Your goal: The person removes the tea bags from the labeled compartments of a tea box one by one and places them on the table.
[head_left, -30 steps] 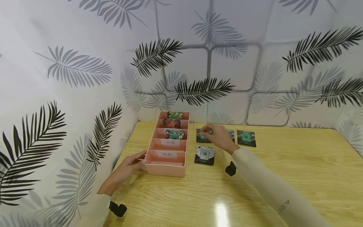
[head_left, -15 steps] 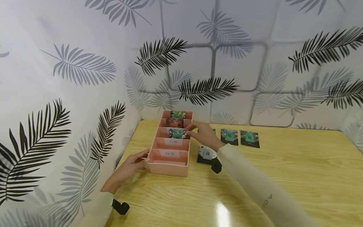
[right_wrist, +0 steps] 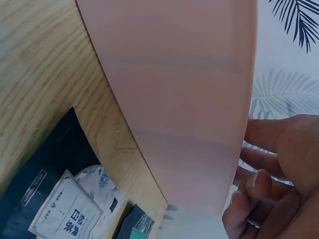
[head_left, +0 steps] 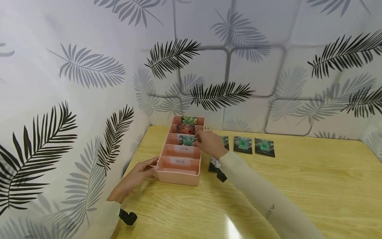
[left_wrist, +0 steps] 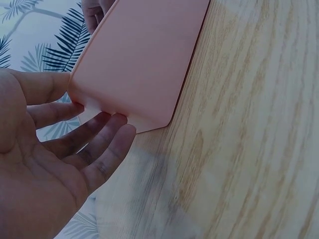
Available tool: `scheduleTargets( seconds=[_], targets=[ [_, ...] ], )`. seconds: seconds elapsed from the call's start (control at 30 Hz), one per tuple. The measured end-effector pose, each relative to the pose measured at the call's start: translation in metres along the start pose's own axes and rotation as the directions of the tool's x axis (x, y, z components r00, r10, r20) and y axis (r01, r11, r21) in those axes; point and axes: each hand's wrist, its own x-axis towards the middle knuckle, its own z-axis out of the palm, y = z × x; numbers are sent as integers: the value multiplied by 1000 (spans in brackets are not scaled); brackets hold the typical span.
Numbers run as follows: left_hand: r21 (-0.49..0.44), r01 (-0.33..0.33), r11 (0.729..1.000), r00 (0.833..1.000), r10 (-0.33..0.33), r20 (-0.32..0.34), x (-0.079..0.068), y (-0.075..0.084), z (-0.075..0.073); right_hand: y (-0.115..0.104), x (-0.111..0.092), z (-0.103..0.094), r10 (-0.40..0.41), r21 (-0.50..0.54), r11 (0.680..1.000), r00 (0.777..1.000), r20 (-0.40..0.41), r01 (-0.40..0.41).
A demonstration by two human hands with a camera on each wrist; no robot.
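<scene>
A long pink divided box stands on the table. My left hand grips its near left corner; in the left wrist view the thumb and fingertips meet the box's edge. My right hand is at the right rim by the middle compartment, curled fingers at the right edge of a green-labelled tea sachet in there. In the right wrist view the box wall hides the sachet. A red sachet and a green sachet fill the two farther compartments.
Right of the box lie a white-labelled sachet, partly behind my right wrist, and three green-labelled sachets in a row, including the middle one and rightmost one. Paper labels mark the box's two nearest compartments. A leaf-patterned curtain closes the back.
My right hand has moved left from above the row of sachets on the table to the sachet in the box's middle compartment. My left hand stays at the corner.
</scene>
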Motion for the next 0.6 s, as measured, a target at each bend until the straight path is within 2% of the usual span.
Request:
scheduleTargets(
  seconds=[0.17,0.3,0.6],
  targets=[
    [-8,-5,1000,1000,6,9,-1,0,0,-5,2,3,17,-43,999,1000,10,-17],
    [-10,2,1000,1000,-2,10,-1,-1,-1,-7,6,7,34,-31,999,999,6,-34],
    [-14,1,1000,1000,-1,1,-1,-2,-3,-5,16,14,81,161,984,997,5,-81]
  ],
)
